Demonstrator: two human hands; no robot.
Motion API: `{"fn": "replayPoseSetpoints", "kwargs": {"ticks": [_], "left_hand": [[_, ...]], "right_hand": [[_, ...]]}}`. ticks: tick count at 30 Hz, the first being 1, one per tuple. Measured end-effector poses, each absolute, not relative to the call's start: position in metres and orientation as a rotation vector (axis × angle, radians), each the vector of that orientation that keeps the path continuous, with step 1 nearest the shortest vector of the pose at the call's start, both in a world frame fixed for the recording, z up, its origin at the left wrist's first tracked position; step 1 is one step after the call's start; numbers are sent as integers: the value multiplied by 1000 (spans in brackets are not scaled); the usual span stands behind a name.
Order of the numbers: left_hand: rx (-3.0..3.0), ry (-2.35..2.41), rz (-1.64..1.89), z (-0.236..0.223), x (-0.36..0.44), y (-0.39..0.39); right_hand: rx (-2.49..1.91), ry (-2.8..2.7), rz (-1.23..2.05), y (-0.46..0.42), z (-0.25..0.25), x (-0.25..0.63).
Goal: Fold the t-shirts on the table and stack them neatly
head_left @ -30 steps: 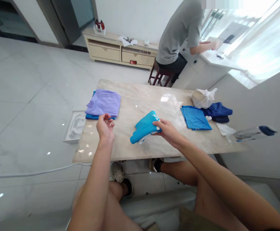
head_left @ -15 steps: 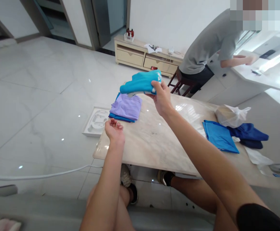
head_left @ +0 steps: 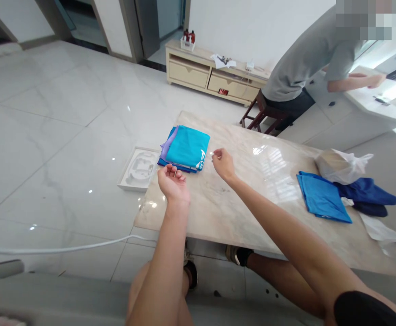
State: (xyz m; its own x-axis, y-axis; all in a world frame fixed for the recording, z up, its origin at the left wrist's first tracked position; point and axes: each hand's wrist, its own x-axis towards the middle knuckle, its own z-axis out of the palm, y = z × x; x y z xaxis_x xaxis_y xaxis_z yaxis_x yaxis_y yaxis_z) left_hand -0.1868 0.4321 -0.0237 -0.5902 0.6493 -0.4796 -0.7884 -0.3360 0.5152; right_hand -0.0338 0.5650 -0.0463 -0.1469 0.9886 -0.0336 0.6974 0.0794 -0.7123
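Note:
A folded turquoise garment [head_left: 187,145] with white lettering lies on top of a small stack at the left end of the marble-topped table [head_left: 245,203]. Beneath it show the edges of a folded purple garment [head_left: 168,144] and darker blue cloth. My left hand [head_left: 173,182] is palm up by the stack's near edge, its fingers loosely curled and apart, with nothing in it. Just right of the stack, clear of the cloth, my right hand [head_left: 223,163] has bent fingers and holds nothing.
At the table's right lie a folded blue garment [head_left: 325,197], dark blue cloth [head_left: 368,192] and a white plastic bag [head_left: 342,166]. A white tray-like box [head_left: 138,170] is beyond the left edge. A person in a grey shirt [head_left: 300,68] sits on a stool [head_left: 268,111] beyond.
The turquoise garment, held up in my right hand before, now lies on the stack over the purple one. My right hand has let go and come down to the right of it.

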Motion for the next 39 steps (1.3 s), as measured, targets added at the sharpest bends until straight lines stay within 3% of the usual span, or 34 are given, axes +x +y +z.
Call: {"fn": "replayPoseSetpoints", "kwargs": {"ticks": [3, 5, 11, 15, 18, 22, 25, 30, 39], "left_hand": [[-236, 897, 2022, -26, -193, 432], [-225, 910, 2017, -27, -198, 433], [-216, 945, 2053, -25, -203, 437], [-140, 969, 2040, -23, -197, 441], [-121, 972, 2008, -18, -188, 445], [-159, 976, 1960, -4, -170, 450], [-153, 1032, 1906, 7, -146, 453], [28, 1140, 1657, 11, -81, 447], [803, 1227, 1157, -4, 12, 438]], "right_hand": [[-1427, -2285, 406, 596, -35, -58], [-1362, -2465, 291, 606, -40, -84], [-1401, -2736, 341, 617, -74, -149], [-1345, -2751, 530, 630, -64, -146], [-1187, -2697, 541, 630, -47, -102], [-1145, -2789, 317, 605, -34, 17], [-1373, -2911, 278, 568, -42, 135], [-1940, -2951, 546, 497, -86, 286], [-2252, -2694, 1036, 492, -98, 270]]}}
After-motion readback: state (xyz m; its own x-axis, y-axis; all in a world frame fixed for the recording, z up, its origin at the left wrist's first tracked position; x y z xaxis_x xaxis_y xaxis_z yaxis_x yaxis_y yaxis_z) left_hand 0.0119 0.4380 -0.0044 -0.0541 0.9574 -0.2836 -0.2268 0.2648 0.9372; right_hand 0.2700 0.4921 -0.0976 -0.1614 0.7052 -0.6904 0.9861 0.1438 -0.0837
